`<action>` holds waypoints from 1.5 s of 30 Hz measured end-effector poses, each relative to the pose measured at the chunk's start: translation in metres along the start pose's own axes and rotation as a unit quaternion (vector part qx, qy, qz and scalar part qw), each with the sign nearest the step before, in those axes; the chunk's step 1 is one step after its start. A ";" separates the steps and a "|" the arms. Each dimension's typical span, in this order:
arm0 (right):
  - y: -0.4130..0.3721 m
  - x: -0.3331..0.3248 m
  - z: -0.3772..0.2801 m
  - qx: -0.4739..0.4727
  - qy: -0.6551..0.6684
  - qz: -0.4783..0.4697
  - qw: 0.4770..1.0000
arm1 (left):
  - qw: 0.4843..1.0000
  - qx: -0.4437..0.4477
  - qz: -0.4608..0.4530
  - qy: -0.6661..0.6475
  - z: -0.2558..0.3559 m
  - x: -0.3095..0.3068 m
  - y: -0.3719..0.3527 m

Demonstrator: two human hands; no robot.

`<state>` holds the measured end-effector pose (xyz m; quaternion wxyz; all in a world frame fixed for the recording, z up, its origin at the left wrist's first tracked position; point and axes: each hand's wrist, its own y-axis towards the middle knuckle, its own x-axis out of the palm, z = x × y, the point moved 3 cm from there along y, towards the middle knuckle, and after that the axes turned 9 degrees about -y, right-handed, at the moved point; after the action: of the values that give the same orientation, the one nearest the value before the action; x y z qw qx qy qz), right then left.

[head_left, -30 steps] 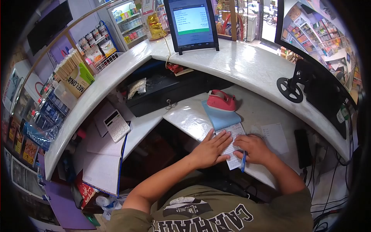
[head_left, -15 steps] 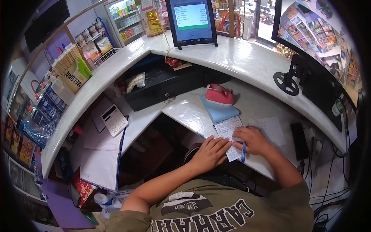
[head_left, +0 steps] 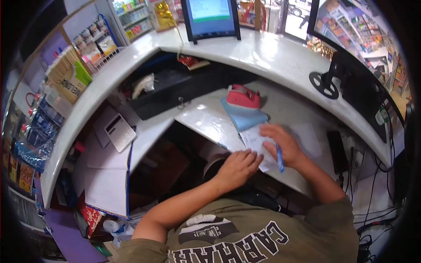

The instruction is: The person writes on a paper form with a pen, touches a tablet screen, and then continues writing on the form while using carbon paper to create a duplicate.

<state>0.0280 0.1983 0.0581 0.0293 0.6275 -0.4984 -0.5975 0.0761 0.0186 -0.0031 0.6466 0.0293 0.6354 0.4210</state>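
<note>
My left hand (head_left: 240,170) lies flat with its fingers stretched over the lower left edge of a white printed slip (head_left: 253,141). Above the slip's right side is my right hand (head_left: 280,147), its fingers curled round a blue pen (head_left: 280,158) that points down toward me. The slip belongs to a pad with a folded-back blue cover (head_left: 245,118). A red tape dispenser (head_left: 243,97) sits on the cover's upper end. Another pale sheet (head_left: 305,139) lies to the right of my right hand.
A white calculator (head_left: 120,133) and an open notebook (head_left: 106,186) lie at left. Behind stand a black drawer unit (head_left: 171,90) and a tablet (head_left: 211,18) on the raised counter (head_left: 263,50). At right are a black device (head_left: 337,152), cables and a monitor (head_left: 360,103).
The whole view has shifted a little and blurred. My right hand has lifted slightly and its fingers have moved up and apart from my left hand, with the pen still in it.
</note>
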 end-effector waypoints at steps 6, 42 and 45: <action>-0.001 0.027 0.016 0.345 0.443 0.057 0.826 | 0.998 0.005 0.045 -0.032 -0.002 0.000 -0.009; 0.021 0.074 0.062 0.307 0.574 -0.021 0.759 | 0.996 -0.048 -0.073 -0.033 -0.043 -0.007 -0.006; 0.012 0.069 0.050 0.327 0.556 -0.004 0.764 | 0.999 -0.036 -0.037 -0.009 -0.044 -0.002 -0.009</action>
<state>-0.0325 0.1743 0.0018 0.0916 0.8234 -0.5572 0.0551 0.0435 -0.0098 -0.0150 0.6678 -0.0138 0.6146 0.4196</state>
